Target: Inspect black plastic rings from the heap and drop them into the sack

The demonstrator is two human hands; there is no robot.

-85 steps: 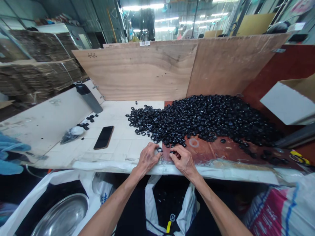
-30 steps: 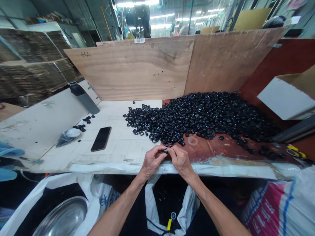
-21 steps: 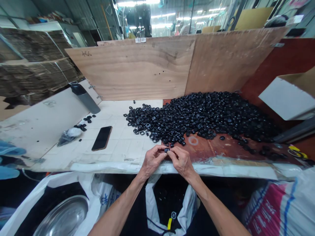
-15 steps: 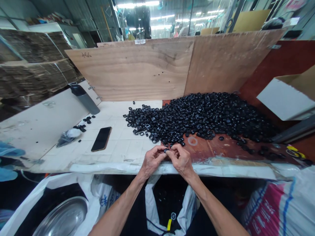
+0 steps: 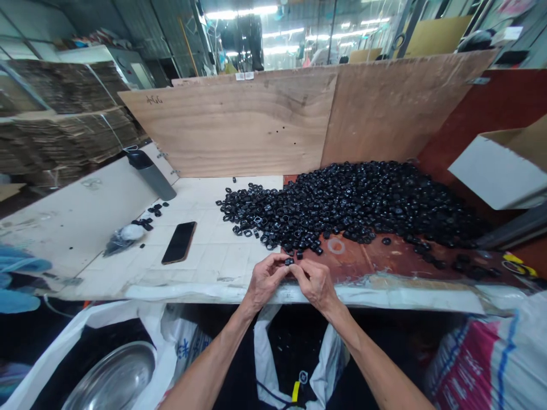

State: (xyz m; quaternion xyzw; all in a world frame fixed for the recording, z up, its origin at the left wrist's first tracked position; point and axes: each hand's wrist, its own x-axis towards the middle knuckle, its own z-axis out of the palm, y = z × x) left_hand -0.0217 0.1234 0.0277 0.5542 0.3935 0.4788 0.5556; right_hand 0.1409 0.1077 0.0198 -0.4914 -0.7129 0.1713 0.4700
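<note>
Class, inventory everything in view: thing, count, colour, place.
black pieces: uncountable, black, heaped centre-right
bench: one, white-and-red, centre
phone: one, dark, bench left
bottle: one, grey, back left
plastic bag: one, greyish, bench left
box: one, white, right
back panels: two, brown, behind bench
sacks: at least three, mostly white, below
metal bowl: one, silver, lower left
cardboard stacks: several, brown, upper left
blue fabric: uncounted, blue, left edge
yellow item: one, yellow, far right
lights: several, white, background
held piece: at least one, black, between fingertips
left hand and right hand: two, bare, front centre

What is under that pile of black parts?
Around the pile, pale surface shows at its left end and red surface along its front edge; what lies directly beneath is covered.
</note>
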